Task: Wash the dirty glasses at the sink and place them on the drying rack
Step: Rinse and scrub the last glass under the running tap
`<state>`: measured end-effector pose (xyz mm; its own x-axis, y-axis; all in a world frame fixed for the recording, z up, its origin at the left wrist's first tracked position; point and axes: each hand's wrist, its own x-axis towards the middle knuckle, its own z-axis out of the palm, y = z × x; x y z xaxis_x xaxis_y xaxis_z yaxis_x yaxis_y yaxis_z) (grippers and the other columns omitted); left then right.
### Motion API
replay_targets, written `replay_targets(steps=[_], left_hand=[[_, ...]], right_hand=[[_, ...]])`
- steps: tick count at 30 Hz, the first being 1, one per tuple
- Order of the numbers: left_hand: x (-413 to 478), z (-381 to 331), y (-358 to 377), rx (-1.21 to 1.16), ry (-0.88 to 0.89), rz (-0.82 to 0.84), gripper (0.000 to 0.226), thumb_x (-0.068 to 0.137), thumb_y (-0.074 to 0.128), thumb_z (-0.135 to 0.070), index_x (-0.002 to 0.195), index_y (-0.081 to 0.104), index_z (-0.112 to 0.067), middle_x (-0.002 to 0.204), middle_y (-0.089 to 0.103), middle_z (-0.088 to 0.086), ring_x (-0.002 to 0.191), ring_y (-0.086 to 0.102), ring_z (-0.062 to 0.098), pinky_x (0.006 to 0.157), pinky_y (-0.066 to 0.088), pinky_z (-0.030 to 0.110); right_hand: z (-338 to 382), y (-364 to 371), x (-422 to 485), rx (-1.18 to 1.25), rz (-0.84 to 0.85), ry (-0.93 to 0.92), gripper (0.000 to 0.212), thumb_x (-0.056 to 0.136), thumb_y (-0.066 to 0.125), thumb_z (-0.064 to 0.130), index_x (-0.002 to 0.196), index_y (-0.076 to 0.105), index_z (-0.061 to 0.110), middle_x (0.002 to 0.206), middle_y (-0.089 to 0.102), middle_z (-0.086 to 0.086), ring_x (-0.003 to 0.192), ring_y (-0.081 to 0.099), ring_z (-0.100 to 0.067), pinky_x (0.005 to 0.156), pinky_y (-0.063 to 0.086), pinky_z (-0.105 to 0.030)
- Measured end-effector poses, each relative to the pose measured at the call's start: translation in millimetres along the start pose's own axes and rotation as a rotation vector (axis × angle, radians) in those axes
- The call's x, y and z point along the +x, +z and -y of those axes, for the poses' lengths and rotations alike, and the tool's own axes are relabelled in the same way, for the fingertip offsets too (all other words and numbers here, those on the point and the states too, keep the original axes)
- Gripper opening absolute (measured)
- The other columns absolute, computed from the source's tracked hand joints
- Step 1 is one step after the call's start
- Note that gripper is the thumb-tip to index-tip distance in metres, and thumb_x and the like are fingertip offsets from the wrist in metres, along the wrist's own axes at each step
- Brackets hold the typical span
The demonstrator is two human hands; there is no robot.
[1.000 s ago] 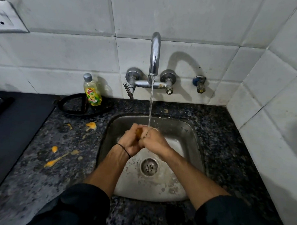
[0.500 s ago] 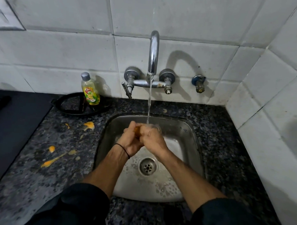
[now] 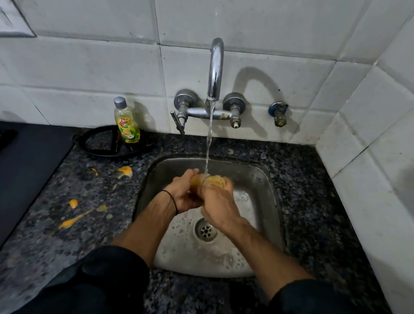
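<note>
Glass (image 3: 211, 182) held over sink (image 3: 266, 183), mid-basin, directly under water stream (image 3: 208, 145) from wall faucet (image 3: 215, 69); stream lands on its upper side. L hand (image 3: 183, 195) wraps glass from the left, R hand (image 3: 219, 206) from right/front. Both hands have fingers curled round it and touch each other. Glass walls smeared yellow-orange. Long axis approx. left–right, near level, not upright; blurred, can't tell which end is the mouth. Drain (image 3: 205, 230) below hands, nearer the person. Vim dish-soap bottle (image 3: 127, 122) upright on black tray (image 3: 95, 142), back-left of granite surface (image 3: 317, 209). Orange splatters (image 3: 124, 171) on surface left of sink.
</note>
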<state>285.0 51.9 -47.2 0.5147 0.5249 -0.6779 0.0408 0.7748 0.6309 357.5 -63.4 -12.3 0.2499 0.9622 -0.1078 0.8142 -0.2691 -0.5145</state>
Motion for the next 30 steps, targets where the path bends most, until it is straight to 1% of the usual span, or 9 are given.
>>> replay_targets(steps=[3,7,13,15,18,20,24,28,30], left_hand=[[-4.1,2.3,-0.2,-0.011,0.037,0.005,0.029,0.098,0.060,-0.022,0.120,0.056,-0.003,0.110,0.066,0.022,0.094,0.066,0.034,0.065,0.059,0.049],[-1.0,18.7,-6.5,-0.142,0.100,0.032,0.021,0.104,0.043,-0.025,0.115,0.054,-0.011,0.103,0.060,0.015,0.088,0.063,0.024,0.061,0.058,0.036],[-8.6,7.4,-10.5,-0.071,0.000,0.148,0.043,0.098,0.059,-0.033,0.126,0.055,-0.001,0.119,0.064,0.024,0.098,0.068,0.035,0.066,0.061,0.048],[-7.5,12.7,-15.7,-0.088,0.068,0.123,0.042,0.093,0.065,-0.023,0.129,0.052,-0.005,0.110,0.061,0.021,0.090,0.066,0.029,0.062,0.061,0.045],[-5.2,18.8,-16.9,-0.189,0.145,0.139,0.038,0.091,0.063,-0.019,0.126,0.052,-0.009,0.107,0.056,0.021,0.085,0.064,0.026,0.059,0.057,0.039],[-7.3,15.6,-13.7,-0.155,0.123,0.129,0.019,0.099,0.049,-0.022,0.106,0.055,-0.006,0.099,0.058,0.017,0.081,0.063,0.024,0.059,0.056,0.037],[-13.2,5.0,-5.6,-0.029,0.005,0.119,0.030,0.098,0.060,-0.027,0.111,0.064,-0.001,0.105,0.069,0.022,0.086,0.070,0.032,0.062,0.060,0.045],[-14.0,18.2,-8.5,-0.115,0.168,0.161,0.008,0.095,0.062,-0.014,0.093,0.059,-0.007,0.088,0.060,0.014,0.076,0.065,0.023,0.063,0.060,0.037],[-16.5,21.2,-11.8,-0.165,0.234,0.239,0.013,0.094,0.063,-0.017,0.088,0.056,-0.008,0.087,0.055,0.014,0.077,0.062,0.022,0.063,0.059,0.036]], right_hand=[[-7.6,3.7,-4.1,-0.127,0.023,-0.054,0.064,0.073,0.053,-0.009,0.131,0.057,0.019,0.122,0.064,-0.003,0.128,0.050,-0.022,0.124,0.012,-0.046],[-3.9,18.9,14.3,0.738,0.047,0.212,0.061,0.063,0.055,0.004,0.114,0.070,0.034,0.110,0.073,0.009,0.110,0.065,-0.013,0.097,0.053,-0.038],[-21.5,21.6,1.1,-0.237,-0.062,-0.135,0.052,0.071,0.060,-0.004,0.117,0.068,0.020,0.113,0.071,-0.003,0.123,0.058,-0.022,0.123,0.018,-0.052],[-8.2,17.0,-1.3,0.249,-0.050,0.049,0.037,0.067,0.057,0.003,0.097,0.065,0.023,0.101,0.071,0.000,0.112,0.063,-0.022,0.109,0.042,-0.053],[7.1,20.4,11.5,0.969,-0.045,0.232,0.046,0.068,0.056,-0.002,0.107,0.073,0.014,0.110,0.074,-0.007,0.109,0.067,-0.022,0.094,0.055,-0.037],[8.8,23.3,2.7,0.794,-0.104,0.099,0.049,0.081,0.052,-0.006,0.119,0.071,0.019,0.121,0.071,0.000,0.117,0.063,-0.015,0.103,0.049,-0.030],[-12.2,32.0,-8.8,-0.169,-0.167,-0.124,0.058,0.075,0.056,-0.001,0.127,0.063,0.023,0.127,0.065,0.001,0.126,0.053,-0.019,0.121,0.022,-0.046],[7.1,26.5,3.0,0.904,-0.051,0.227,0.060,0.067,0.052,-0.002,0.118,0.070,0.022,0.113,0.074,-0.002,0.111,0.065,-0.022,0.088,0.052,-0.031],[9.4,26.8,5.1,1.043,-0.064,0.214,0.059,0.070,0.048,-0.003,0.119,0.072,0.021,0.116,0.074,0.000,0.115,0.066,-0.016,0.087,0.052,-0.024]])
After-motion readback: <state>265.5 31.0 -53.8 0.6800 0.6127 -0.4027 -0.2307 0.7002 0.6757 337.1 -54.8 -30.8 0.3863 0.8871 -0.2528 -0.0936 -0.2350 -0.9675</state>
